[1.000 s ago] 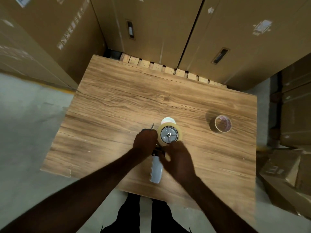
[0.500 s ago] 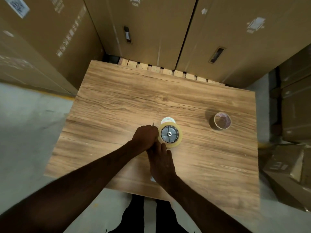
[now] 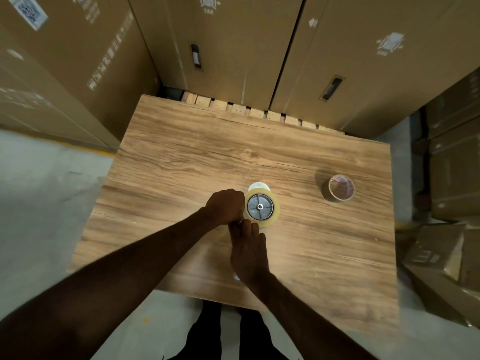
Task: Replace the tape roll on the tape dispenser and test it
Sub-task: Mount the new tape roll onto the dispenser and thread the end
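The tape dispenser lies on its side on the wooden table [image 3: 181, 157]. Its grey hub [image 3: 260, 206] carries a clear tape roll [image 3: 275, 213], and a white part [image 3: 257, 186] pokes out behind the roll. My left hand [image 3: 226, 206] is closed in a fist against the roll's left side, on the dispenser's front end. My right hand [image 3: 248, 252] lies over the handle and hides nearly all of it. Its fingertips are bunched at the roll's lower left edge, touching my left hand. What they pinch is hidden.
An empty cardboard tape core [image 3: 340, 187] stands on the table's right side. Tall cardboard boxes [image 3: 233, 48] wall in the table at the back and left. More boxes [image 3: 441, 261] are stacked on the floor to the right.
My right hand slid from the roll's lower right to its lower left and now covers the handle. The left hand stayed by the roll. The camera drifted slightly.
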{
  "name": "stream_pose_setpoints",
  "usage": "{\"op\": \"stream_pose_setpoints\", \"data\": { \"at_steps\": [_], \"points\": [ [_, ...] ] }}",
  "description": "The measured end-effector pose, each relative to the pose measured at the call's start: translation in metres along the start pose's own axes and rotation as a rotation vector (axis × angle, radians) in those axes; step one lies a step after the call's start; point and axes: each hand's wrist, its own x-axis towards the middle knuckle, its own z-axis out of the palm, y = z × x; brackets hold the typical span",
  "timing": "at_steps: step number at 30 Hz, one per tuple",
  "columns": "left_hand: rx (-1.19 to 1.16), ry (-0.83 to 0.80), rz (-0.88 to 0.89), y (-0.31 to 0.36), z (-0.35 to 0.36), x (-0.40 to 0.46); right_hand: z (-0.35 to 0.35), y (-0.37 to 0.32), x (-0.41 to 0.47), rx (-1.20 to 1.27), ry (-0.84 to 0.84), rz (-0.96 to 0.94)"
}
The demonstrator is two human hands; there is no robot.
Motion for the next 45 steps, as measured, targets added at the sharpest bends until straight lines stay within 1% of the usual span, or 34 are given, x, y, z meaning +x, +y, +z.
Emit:
{"op": "stream_pose_setpoints", "data": {
  "at_steps": [3,6,11,14,18,21,24,27,32,36,39,42,45],
  "points": [
    [0.005,-0.021,0.027,-0.001,-0.003,0.001,0.000,0.002,0.001,-0.033,0.013,-0.020],
    [-0.007,-0.031,0.037,-0.002,-0.004,0.000,0.001,0.000,0.001,-0.035,-0.008,-0.002],
    [-0.030,-0.029,0.068,-0.005,-0.007,-0.003,0.003,0.004,-0.001,0.036,-0.018,-0.064],
    [-0.021,-0.013,0.083,-0.007,-0.004,-0.002,0.004,0.005,-0.001,0.053,-0.003,-0.066],
    [0.004,0.049,0.102,-0.011,0.005,-0.004,0.001,0.013,-0.005,0.132,0.078,-0.095],
    [0.011,0.107,0.136,-0.019,0.015,-0.008,-0.010,0.036,-0.008,0.205,0.169,-0.130],
    [0.044,0.184,0.144,-0.020,0.025,-0.014,-0.024,0.059,0.000,0.246,0.241,-0.025],
    [0.051,0.263,0.167,-0.018,0.034,-0.019,-0.035,0.070,0.012,0.240,0.219,0.037],
    [0.066,0.334,0.205,-0.020,0.039,-0.024,-0.039,0.069,0.021,0.255,0.081,0.027],
    [0.084,0.337,0.190,-0.021,0.042,-0.024,-0.034,0.066,0.022,0.149,0.102,0.078],
    [0.110,0.289,0.187,-0.025,0.048,-0.025,-0.036,0.067,0.023,0.082,0.088,0.106],
    [0.129,0.264,0.211,-0.032,0.057,-0.024,-0.035,0.068,0.020,0.127,0.059,0.144],
    [0.075,0.306,0.257,-0.041,0.065,-0.026,-0.033,0.069,0.015,0.221,0.043,0.180]
  ]
}}
